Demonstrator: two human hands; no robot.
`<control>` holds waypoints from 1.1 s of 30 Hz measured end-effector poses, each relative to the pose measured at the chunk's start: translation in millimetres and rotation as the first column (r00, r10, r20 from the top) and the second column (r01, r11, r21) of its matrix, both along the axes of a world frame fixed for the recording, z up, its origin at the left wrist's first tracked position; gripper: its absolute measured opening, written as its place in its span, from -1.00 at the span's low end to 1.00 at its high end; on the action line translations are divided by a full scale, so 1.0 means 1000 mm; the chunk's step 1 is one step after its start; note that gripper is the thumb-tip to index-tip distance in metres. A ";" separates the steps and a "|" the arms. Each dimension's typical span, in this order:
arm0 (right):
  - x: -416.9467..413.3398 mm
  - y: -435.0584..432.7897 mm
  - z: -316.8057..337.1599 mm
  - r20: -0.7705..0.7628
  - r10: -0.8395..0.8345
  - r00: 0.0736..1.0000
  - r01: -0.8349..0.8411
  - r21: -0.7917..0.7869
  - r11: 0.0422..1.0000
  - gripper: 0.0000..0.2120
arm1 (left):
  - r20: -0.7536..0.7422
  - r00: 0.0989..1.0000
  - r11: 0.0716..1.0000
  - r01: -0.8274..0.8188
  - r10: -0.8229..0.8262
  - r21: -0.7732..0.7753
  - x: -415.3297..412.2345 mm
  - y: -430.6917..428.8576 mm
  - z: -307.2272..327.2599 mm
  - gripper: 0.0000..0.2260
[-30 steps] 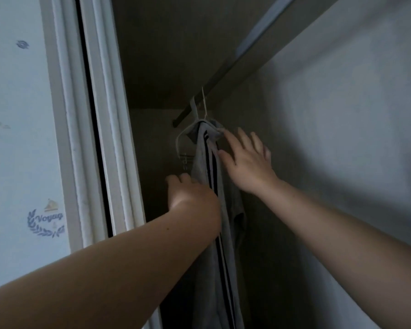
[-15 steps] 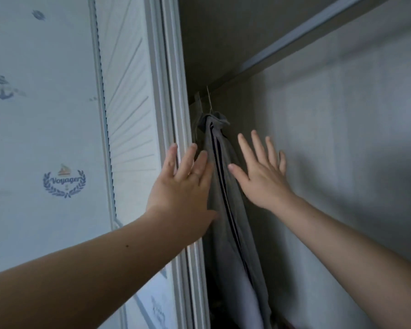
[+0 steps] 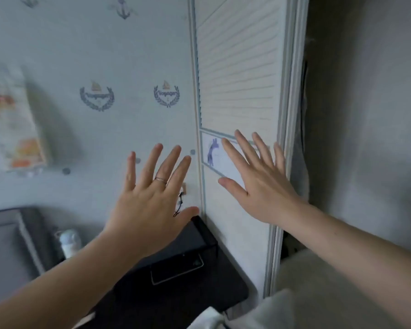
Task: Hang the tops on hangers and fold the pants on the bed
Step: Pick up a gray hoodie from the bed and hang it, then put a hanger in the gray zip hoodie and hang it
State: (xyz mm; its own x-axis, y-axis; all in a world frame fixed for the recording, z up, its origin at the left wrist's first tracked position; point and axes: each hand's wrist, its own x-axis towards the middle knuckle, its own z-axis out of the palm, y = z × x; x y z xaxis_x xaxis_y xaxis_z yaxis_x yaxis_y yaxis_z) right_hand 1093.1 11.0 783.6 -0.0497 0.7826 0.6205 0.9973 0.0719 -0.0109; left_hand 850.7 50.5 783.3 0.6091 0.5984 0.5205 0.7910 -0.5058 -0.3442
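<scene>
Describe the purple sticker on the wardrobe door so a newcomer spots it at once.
Find the white slatted wardrobe door right of the emblem-printed wall. Under its slats is a framed panel; the purple sticker sits at that panel's left end, just left of the right hand. It is the door's only picture, a long-necked animal, unlike the wall's grey wreath emblems.

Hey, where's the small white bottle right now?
In the head view it is at the lower left: the bottle stands just left of the black table, below and left of the left hand.
</scene>
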 end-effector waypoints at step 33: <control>-0.712 0.043 -0.325 -0.176 0.971 0.160 -0.654 -0.756 -0.030 -0.27 | 0.013 -0.143 -0.072 -0.571 0.990 -0.818 -0.557 -0.256 -0.374 -0.21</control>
